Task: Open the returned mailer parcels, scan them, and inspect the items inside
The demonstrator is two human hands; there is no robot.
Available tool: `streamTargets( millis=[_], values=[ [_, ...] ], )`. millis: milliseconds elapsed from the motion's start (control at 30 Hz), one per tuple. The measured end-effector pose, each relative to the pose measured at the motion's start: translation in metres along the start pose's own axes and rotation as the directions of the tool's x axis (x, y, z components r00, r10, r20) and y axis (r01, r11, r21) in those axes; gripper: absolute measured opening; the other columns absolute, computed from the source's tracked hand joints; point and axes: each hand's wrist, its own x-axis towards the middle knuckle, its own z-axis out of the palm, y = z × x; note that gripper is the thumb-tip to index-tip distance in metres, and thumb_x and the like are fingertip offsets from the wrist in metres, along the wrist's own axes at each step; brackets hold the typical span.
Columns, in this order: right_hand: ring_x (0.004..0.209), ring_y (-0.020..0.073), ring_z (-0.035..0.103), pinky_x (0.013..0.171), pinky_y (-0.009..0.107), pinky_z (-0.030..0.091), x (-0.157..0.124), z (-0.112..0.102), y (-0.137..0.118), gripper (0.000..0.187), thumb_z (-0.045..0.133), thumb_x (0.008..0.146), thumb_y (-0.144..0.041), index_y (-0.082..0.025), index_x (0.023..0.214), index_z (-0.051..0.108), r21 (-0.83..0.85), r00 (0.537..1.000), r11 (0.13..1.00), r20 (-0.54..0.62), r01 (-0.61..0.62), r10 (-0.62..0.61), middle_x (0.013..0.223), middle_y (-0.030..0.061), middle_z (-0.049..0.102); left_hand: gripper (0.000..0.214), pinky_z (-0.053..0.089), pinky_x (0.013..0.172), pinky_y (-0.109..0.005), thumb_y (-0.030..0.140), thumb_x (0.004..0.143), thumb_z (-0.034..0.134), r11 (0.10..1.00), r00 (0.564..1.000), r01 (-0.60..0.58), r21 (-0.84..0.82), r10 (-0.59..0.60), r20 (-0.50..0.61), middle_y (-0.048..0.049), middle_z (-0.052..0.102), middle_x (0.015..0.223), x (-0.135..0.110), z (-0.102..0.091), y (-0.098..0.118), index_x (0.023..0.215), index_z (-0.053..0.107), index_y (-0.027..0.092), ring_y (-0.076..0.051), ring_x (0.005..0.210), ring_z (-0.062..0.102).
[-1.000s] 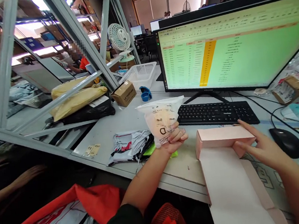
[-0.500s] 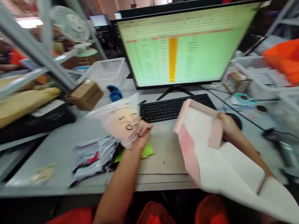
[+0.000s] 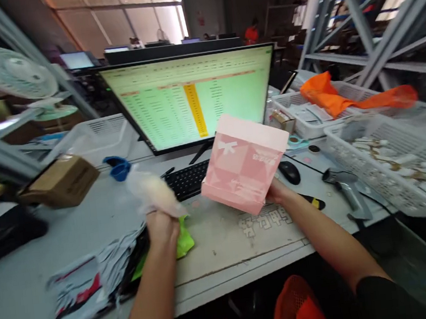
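Note:
My left hand (image 3: 162, 227) is closed around a clear plastic pouch (image 3: 151, 191) with something pale inside; the pouch is blurred by motion and sits over the desk, left of the keyboard (image 3: 187, 179). My right hand (image 3: 279, 191) grips the lower right edge of a pink folded box (image 3: 244, 162) with a white bow print, held upright above the desk in front of the monitor (image 3: 191, 98). A lime-green item (image 3: 185, 241) lies under my left wrist.
A stack of printed mailer bags (image 3: 92, 284) lies at the left front. A brown carton (image 3: 60, 181), blue tape dispenser (image 3: 118, 168) and white basket (image 3: 100, 138) stand behind. Right: mouse (image 3: 289, 171), scanner (image 3: 343, 189), baskets of small items (image 3: 396, 160), orange bag (image 3: 328, 94).
My view has swung to the right. My right hand lifted the pink box off the desk and turned it upright. My left hand with the pouch dropped lower, toward the mailer bags.

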Motion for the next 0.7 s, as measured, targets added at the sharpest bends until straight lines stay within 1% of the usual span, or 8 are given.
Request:
streamTargets(
  millis=[67, 133, 200, 267, 400, 533, 633, 700],
  values=[
    [0.081, 0.0222, 0.07, 0.071, 0.037, 0.059, 0.008, 0.006, 0.013, 0.04, 0.062, 0.093, -0.059, -0.021, 0.103, 0.071, 0.094, 0.984, 0.985, 0.119, -0.142, 0.131, 0.097, 0.0056, 0.075, 0.029, 0.055, 0.081, -0.021, 0.007, 0.07, 0.072, 0.999, 0.999, -0.038, 0.031, 0.038, -0.008, 0.0018, 0.075, 0.092, -0.002, 0.0, -0.008, 0.095, 0.066, 0.022, -0.013, 0.086, 0.068],
    [0.075, 0.0228, 0.069, 0.066, 0.036, 0.058, 0.011, 0.005, 0.017, 0.038, 0.066, 0.088, -0.06, -0.024, 0.101, 0.072, 0.146, 0.963, 0.961, 0.17, -0.236, 0.21, 0.088, 0.0033, 0.076, 0.037, 0.056, 0.091, -0.027, 0.011, 0.068, 0.074, 0.998, 0.999, -0.051, 0.04, 0.051, -0.019, -0.0033, 0.076, 0.103, -0.005, -0.001, -0.014, 0.102, 0.067, 0.02, -0.017, 0.099, 0.07],
    [0.07, 0.0228, 0.068, 0.062, 0.035, 0.056, 0.011, 0.002, 0.015, 0.035, 0.07, 0.084, -0.057, -0.026, 0.099, 0.071, 0.146, 0.961, 0.957, 0.151, -0.252, 0.23, 0.081, 0.0018, 0.075, 0.042, 0.056, 0.097, -0.031, 0.017, 0.067, 0.077, 0.996, 0.997, -0.071, 0.046, 0.072, -0.033, -0.0073, 0.075, 0.114, -0.008, -0.003, -0.017, 0.108, 0.068, 0.019, -0.019, 0.106, 0.071],
    [0.068, 0.0234, 0.067, 0.059, 0.035, 0.055, 0.009, -0.001, 0.011, 0.034, 0.071, 0.082, -0.056, -0.027, 0.099, 0.07, 0.113, 0.964, 0.963, 0.133, -0.244, 0.228, 0.08, 0.0016, 0.074, 0.046, 0.055, 0.098, -0.034, 0.021, 0.064, 0.08, 0.992, 0.992, -0.111, 0.066, 0.115, -0.056, -0.0104, 0.074, 0.119, -0.012, -0.003, -0.019, 0.108, 0.068, 0.017, -0.022, 0.106, 0.071],
    [0.076, 0.0267, 0.071, 0.062, 0.038, 0.057, 0.008, -0.004, 0.008, 0.043, 0.069, 0.083, -0.062, -0.027, 0.106, 0.071, -0.004, 0.973, 0.986, 0.157, -0.169, 0.168, 0.091, 0.0042, 0.077, 0.045, 0.057, 0.096, -0.037, 0.028, 0.058, 0.085, 0.975, 0.975, -0.189, 0.119, 0.2, -0.091, -0.0146, 0.076, 0.109, -0.017, 0.0, -0.019, 0.096, 0.069, 0.012, -0.024, 0.1, 0.073],
    [0.08, 0.0298, 0.073, 0.067, 0.041, 0.06, 0.009, -0.006, 0.009, 0.044, 0.075, 0.076, -0.058, -0.024, 0.104, 0.074, -0.139, 0.975, 0.987, 0.192, -0.083, 0.109, 0.097, 0.0077, 0.078, 0.044, 0.059, 0.089, -0.038, 0.037, 0.063, 0.086, 0.955, 0.963, -0.231, 0.186, 0.251, -0.094, -0.0159, 0.078, 0.103, -0.018, -0.003, -0.016, 0.095, 0.071, 0.011, -0.025, 0.092, 0.074],
    [0.083, 0.0314, 0.073, 0.071, 0.044, 0.061, 0.011, -0.009, 0.01, 0.043, 0.072, 0.075, -0.056, -0.022, 0.101, 0.076, -0.325, 0.988, 0.939, 0.14, 0.115, -0.072, 0.099, 0.0105, 0.078, 0.04, 0.059, 0.085, -0.036, 0.039, 0.067, 0.085, 0.923, 0.953, -0.267, 0.276, 0.296, -0.07, -0.0142, 0.078, 0.097, -0.023, -0.014, -0.007, 0.092, 0.073, 0.012, -0.025, 0.087, 0.074],
    [0.092, 0.0317, 0.072, 0.078, 0.043, 0.06, 0.012, -0.012, 0.01, 0.04, 0.066, 0.078, -0.053, -0.021, 0.099, 0.077, -0.432, 0.973, 0.872, 0.11, 0.232, -0.204, 0.105, 0.0119, 0.077, 0.033, 0.057, 0.085, -0.035, 0.036, 0.066, 0.087, 0.891, 0.942, -0.295, 0.346, 0.331, -0.051, -0.0115, 0.078, 0.091, -0.031, -0.025, 0.003, 0.087, 0.075, 0.013, -0.025, 0.085, 0.073]
  ],
)
